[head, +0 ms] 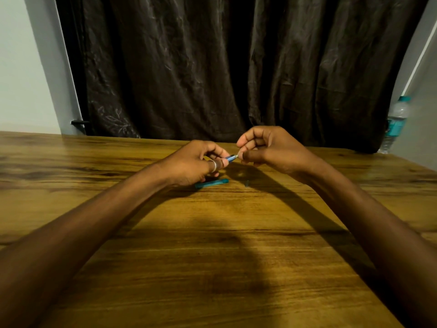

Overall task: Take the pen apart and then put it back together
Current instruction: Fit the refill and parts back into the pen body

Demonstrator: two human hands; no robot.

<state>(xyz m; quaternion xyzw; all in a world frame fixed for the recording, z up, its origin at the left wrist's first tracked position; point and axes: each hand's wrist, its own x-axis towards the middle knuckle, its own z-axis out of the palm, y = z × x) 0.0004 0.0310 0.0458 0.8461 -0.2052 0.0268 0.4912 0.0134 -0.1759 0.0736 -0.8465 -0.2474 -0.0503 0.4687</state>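
Above the far middle of the wooden table (212,233), my left hand (198,162) pinches a blue pen barrel (230,158), of which only a short end shows. My right hand (267,147) meets that end with thumb and forefinger closed on its tip; what lies between those fingers is hidden. A teal pen cap (211,183) lies flat on the table just below my left hand. To its right rests a small dark pen part (247,183), too small to identify. A ring sits on my left thumb.
A dark curtain (224,67) hangs behind the table's far edge. A clear water bottle (395,124) with a teal label stands at the far right, by the wall.
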